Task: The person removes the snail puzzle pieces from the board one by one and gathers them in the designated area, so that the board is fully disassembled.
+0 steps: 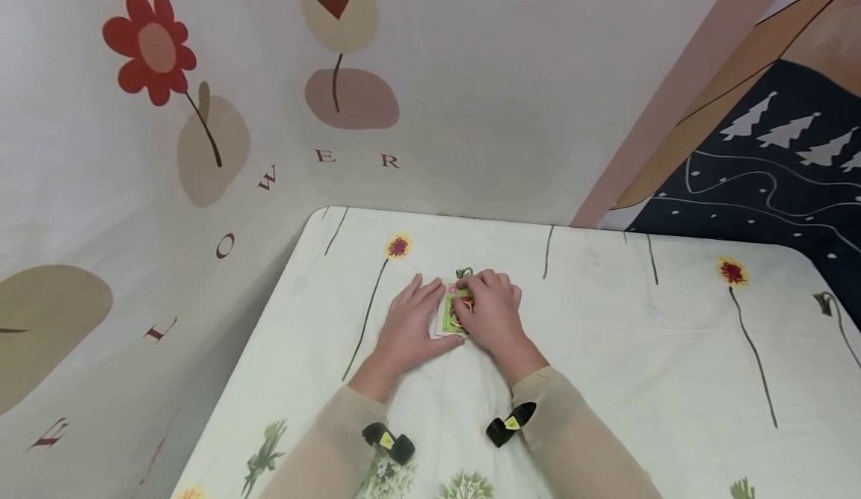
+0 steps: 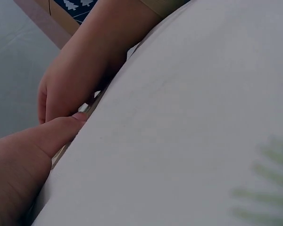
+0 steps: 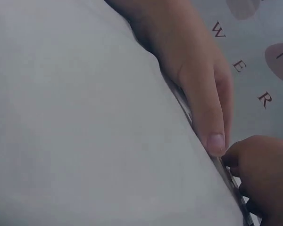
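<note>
- The card (image 1: 447,324), small and flat with a green printed face and a pale border, lies on the cloth-covered table (image 1: 625,349), toward the far side and between the two hands.
- The left hand (image 1: 409,329) lies at the card's left side, its fingers fairly straight and its thumb stretched out to the right along the near edge; it looks spread around the card rather than closed on it.
- The right hand (image 1: 495,312) covers the card's right part, fingers bent, with thumb and forefinger tips over the printed face. Whether they pinch a piece or only press is hidden.
- Judging by its look, the card should be light and fairly stiff, with a smooth face that may slide on the cloth if pushed from one side.
- Thin edges will likely be hard to get under and could bend; the best hold seems to be opposite edges, left and right, with fingertips kept low.
- Side pressure from the left hand should steady it; pressing hard may dent the soft-looking cloth underneath.
</note>
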`<action>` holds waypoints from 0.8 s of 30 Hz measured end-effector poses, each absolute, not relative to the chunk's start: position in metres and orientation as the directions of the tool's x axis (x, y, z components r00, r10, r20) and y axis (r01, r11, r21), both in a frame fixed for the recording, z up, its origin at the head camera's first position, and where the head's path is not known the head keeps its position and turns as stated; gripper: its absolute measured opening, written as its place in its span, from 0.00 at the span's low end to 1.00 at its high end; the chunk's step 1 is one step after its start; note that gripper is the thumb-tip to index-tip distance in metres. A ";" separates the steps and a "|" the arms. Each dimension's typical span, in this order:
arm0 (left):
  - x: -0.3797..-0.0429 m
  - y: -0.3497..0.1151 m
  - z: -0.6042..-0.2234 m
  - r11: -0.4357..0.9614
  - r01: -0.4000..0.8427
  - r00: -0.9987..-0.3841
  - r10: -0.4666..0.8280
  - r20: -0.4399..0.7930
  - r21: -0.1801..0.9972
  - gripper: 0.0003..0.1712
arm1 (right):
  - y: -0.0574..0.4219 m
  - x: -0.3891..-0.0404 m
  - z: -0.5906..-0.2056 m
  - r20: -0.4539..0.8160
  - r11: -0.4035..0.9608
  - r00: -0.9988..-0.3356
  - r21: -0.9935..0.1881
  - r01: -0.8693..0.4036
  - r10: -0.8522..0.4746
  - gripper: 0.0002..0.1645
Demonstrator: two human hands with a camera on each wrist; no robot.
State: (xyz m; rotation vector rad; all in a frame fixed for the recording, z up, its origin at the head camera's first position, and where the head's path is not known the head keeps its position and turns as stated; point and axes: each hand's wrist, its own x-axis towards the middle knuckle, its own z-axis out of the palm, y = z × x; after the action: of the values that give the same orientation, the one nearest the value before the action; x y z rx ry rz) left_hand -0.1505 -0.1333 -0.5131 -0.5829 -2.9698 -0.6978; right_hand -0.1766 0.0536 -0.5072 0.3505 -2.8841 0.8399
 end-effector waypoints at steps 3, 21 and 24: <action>-0.151 -0.133 -0.512 0.827 0.362 -0.931 0.347 0.115 0.429 0.58 | 0.051 -0.176 -0.505 0.154 0.826 -0.973 -0.517 -0.226 -0.170 0.17; -0.153 -0.131 -0.510 0.825 0.358 -0.932 0.348 0.105 0.437 0.57 | 0.051 -0.184 -0.494 -0.008 0.812 -0.987 -0.570 -0.129 -0.162 0.19; -0.153 -0.131 -0.510 0.831 0.351 -0.934 0.345 0.096 0.431 0.57 | 0.051 -0.186 -0.495 -0.002 0.803 -0.987 -0.581 -0.129 -0.160 0.19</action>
State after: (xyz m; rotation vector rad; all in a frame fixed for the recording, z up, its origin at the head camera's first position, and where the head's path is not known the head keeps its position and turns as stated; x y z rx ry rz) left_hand -0.1533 -0.1314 -0.5097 -0.5688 -2.9920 -0.7087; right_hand -0.1855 0.0505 -0.4951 0.2430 -3.0309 0.9713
